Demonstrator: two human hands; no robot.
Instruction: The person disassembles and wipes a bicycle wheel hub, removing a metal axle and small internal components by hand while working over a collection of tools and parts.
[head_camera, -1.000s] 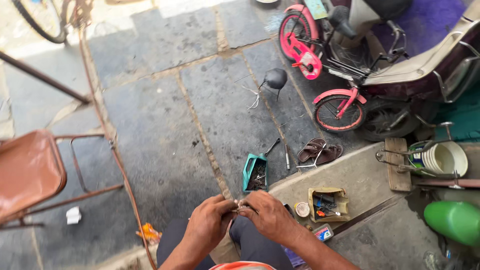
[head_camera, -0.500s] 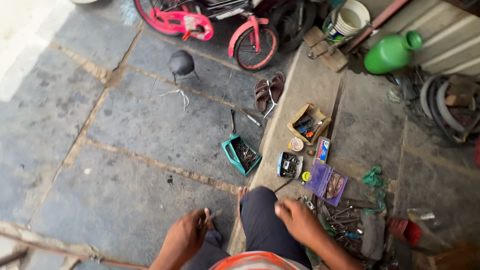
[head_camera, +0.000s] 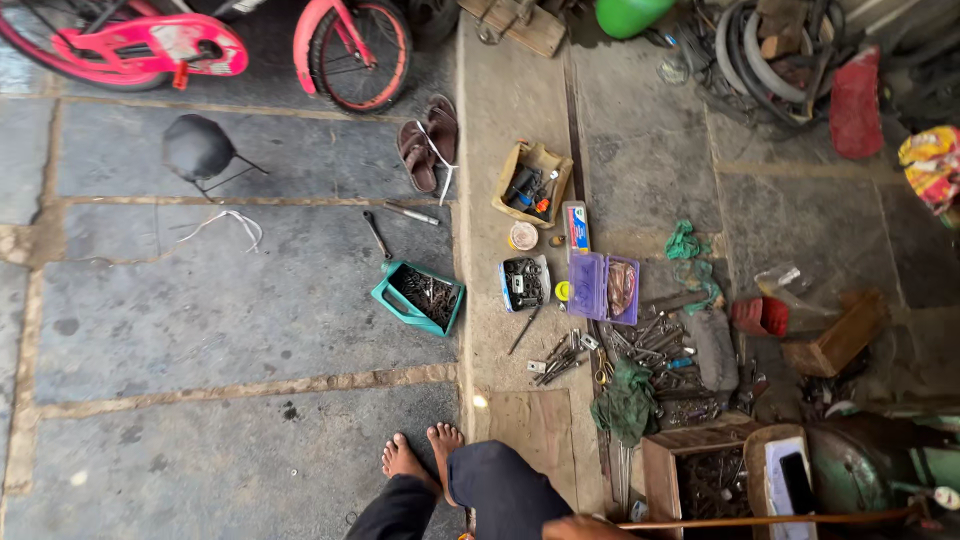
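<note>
Nearest the camera, only a sliver of one hand (head_camera: 590, 527) shows at the bottom edge, right of the dark-trousered knees. Which hand it is cannot be told, and its fingers are cut off by the frame, so whether they are clenched, released or grasping cannot be told either. The other hand is out of view.

A thin brown rod (head_camera: 770, 520) starts beside that hand and runs level to the right, its long axis across the frame, passing in front of a wooden crate of parts (head_camera: 690, 475). Contact between hand and rod cannot be confirmed. Two bare feet (head_camera: 425, 455) rest on the stone floor (head_camera: 200, 330), just left of the knees.

Beyond the crate lie a green rag (head_camera: 625, 400) and loose tools (head_camera: 570, 355), then a purple box (head_camera: 603, 287) and a teal tray of small metal bits (head_camera: 420, 297). Farther off lie brown sandals (head_camera: 428, 142), and a pink bicycle (head_camera: 200, 45) stands at the top edge.
</note>
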